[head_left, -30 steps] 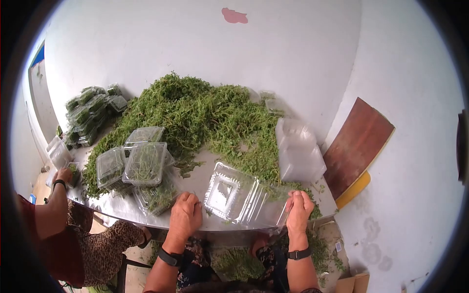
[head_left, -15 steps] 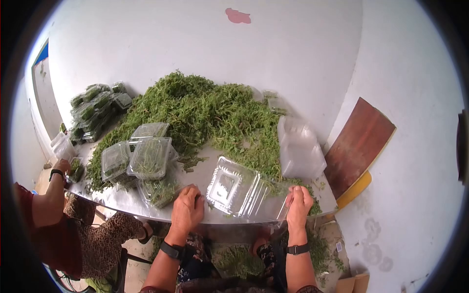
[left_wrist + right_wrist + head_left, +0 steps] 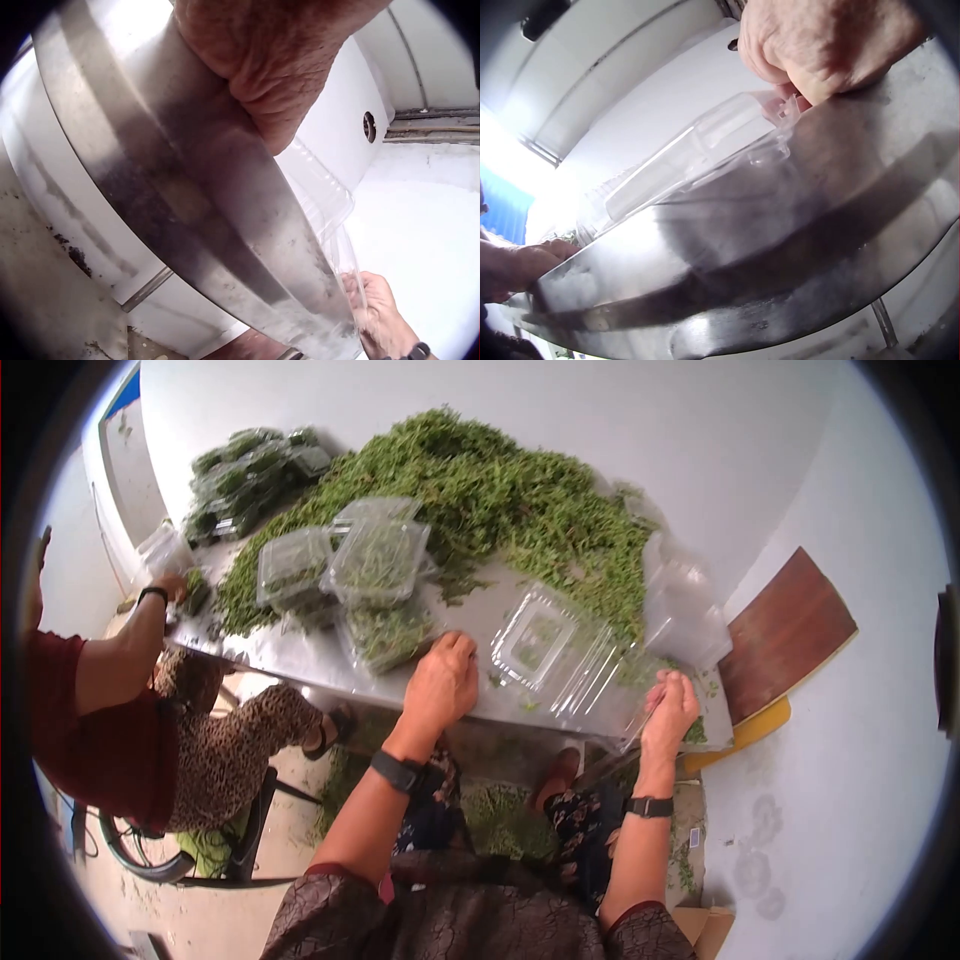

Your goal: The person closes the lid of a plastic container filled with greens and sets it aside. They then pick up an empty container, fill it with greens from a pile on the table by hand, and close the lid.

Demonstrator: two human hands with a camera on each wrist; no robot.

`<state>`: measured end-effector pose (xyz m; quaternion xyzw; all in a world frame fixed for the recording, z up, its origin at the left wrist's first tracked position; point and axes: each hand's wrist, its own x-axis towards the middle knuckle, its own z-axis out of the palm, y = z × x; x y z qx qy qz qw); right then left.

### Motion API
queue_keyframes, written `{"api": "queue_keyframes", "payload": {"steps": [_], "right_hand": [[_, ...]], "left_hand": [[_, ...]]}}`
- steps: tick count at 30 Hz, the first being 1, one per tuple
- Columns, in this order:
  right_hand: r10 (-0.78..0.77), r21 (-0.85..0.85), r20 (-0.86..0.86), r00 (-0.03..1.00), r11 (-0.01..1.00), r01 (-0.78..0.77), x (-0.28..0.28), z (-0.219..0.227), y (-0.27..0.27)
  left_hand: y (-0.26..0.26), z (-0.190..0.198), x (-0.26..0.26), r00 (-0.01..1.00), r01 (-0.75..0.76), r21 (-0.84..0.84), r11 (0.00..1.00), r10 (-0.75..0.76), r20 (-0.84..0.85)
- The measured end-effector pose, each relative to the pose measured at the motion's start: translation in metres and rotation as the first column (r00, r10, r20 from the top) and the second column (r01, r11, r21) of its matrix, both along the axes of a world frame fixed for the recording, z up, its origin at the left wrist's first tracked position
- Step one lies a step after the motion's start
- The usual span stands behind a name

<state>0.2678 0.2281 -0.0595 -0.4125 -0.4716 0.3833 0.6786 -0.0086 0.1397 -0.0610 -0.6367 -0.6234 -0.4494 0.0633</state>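
An empty clear plastic clamshell box [image 3: 550,650] lies spread flat at the front of the metal table, its two halves side by side. My right hand [image 3: 670,710] pinches its right edge; the right wrist view shows those fingertips at the box's clear rim [image 3: 784,124]. To the left of the box, my left hand [image 3: 442,675] is at the table edge with bent fingers, close beside a filled clamshell [image 3: 385,635]. Its fingertips are hidden, and I cannot tell whether they hold anything. The left wrist view shows only the heel of that hand [image 3: 262,67] over the rim.
A large heap of leafy green stems [image 3: 480,490] covers the back of the table [image 3: 300,665]. Filled boxes [image 3: 380,560] are piled at the left centre, more [image 3: 250,480] at the far left. Nested empty boxes [image 3: 685,610] stand right. Another person [image 3: 110,690] sits at left.
The head view has tilted down, so the table sits higher and farther right in it. My right hand keeps its pinch on the clamshell; the left hand stays beside the filled boxes.
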Motion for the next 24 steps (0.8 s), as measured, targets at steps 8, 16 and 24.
{"api": "queue_keyframes", "payload": {"steps": [8, 16, 24], "right_hand": [[0.002, -0.006, 0.019, 1.000, 1.000, -0.002, 0.004, -0.002, 0.009], [-0.071, 0.010, 0.023, 0.997, 0.997, 0.071, 0.004, 0.001, 0.014], [-0.103, 0.006, 0.043, 0.994, 0.995, 0.103, 0.009, 0.004, 0.016]], "left_hand": [[0.006, -0.005, -0.005, 1.000, 0.010, 0.032, 0.999, -0.011, 0.009], [0.011, -0.004, -0.007, 0.999, -0.002, 0.074, 0.997, 0.000, 0.032], [0.009, -0.005, -0.002, 0.998, -0.043, 0.031, 0.999, 0.044, -0.038]]}}
